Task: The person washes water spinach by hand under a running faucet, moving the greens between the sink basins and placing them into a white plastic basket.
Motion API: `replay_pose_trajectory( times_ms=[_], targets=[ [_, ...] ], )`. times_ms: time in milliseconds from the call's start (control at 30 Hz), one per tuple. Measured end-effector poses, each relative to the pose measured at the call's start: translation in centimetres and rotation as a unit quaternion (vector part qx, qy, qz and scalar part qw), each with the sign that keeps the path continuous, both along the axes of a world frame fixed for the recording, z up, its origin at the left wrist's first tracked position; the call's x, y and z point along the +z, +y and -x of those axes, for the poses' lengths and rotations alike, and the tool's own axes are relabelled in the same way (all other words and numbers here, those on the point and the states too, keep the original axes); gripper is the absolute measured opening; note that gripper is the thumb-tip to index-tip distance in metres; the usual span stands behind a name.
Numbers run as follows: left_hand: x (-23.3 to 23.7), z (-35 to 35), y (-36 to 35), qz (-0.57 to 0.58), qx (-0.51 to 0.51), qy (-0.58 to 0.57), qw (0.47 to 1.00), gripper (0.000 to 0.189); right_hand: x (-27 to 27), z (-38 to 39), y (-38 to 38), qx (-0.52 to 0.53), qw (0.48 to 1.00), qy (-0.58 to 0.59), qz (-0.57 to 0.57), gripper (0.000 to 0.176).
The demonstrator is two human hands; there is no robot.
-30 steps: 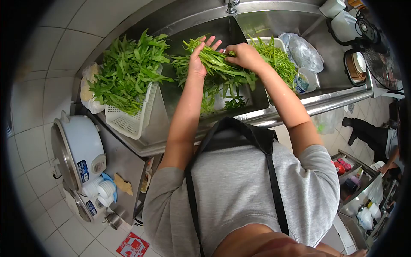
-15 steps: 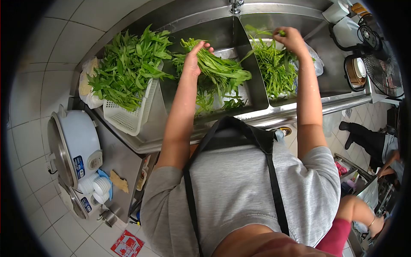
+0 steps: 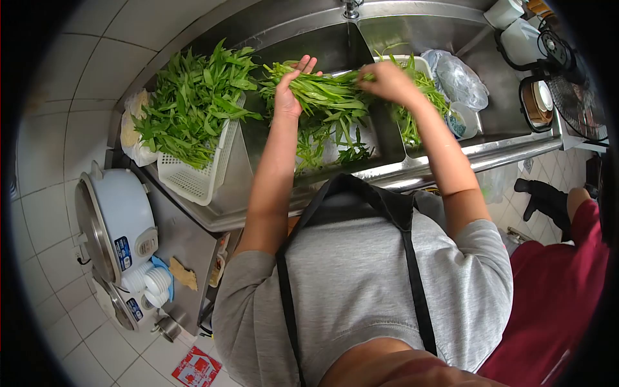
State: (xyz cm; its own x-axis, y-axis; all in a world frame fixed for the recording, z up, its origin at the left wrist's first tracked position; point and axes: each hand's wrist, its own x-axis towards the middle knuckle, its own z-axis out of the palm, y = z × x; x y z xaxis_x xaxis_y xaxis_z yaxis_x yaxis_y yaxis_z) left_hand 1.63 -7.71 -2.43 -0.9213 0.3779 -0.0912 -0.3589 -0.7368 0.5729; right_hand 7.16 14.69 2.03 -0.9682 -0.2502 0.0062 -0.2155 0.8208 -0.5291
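Over the left sink basin, my left hand cradles a bunch of water spinach between thumb and fingers, stems toward the palm. My right hand is at the leafy end of that bunch, its fingers closed on some of the greens; the exact grip is partly hidden. Below the bunch, loose greens lie in the basin. In the right basin, more stems fill a white basket, partly behind my right forearm. A large leafy heap rests on a white perforated basket at left.
A clear plastic bag and a small tub sit in the right basin. The faucet is at the back, a fan at far right. Rice cookers stand left. Behind me at right is a person in a dark red shirt.
My right hand has moved left from above the right basin to the bunch in my left hand. A person in dark red has come closer at the lower right.
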Motion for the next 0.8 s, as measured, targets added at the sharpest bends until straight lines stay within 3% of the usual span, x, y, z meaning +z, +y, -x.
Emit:
replay_pose_trajectory(
  times_ms=[133,300,367,500,800],
  targets=[
    [-0.1,-0.2,0.8,-0.013,-0.018,0.009,1.0,0.017,-2.1,0.7,-6.2,-0.051,0.999,0.002,0.009,0.024],
    [0.2,-0.3,-0.3,0.025,-0.006,0.015,1.0,0.015,-2.3,1.9,-6.0,-0.05,0.998,0.017,0.039,0.026],
    [0.6,-0.4,-0.5,0.255,0.027,0.006,0.967,0.019,-1.8,2.3,-5.0,-0.025,1.0,0.005,-0.002,0.026],
    [0.7,-0.5,0.2,0.33,0.106,0.077,0.935,0.02,-1.1,3.0,-3.6,-0.01,0.999,0.03,-0.04,0.028],
    [1.0,-0.3,0.6,0.319,0.073,0.024,0.944,0.019,-3.2,3.8,-3.0,0.017,0.994,0.092,0.057,0.019]
  ],
)
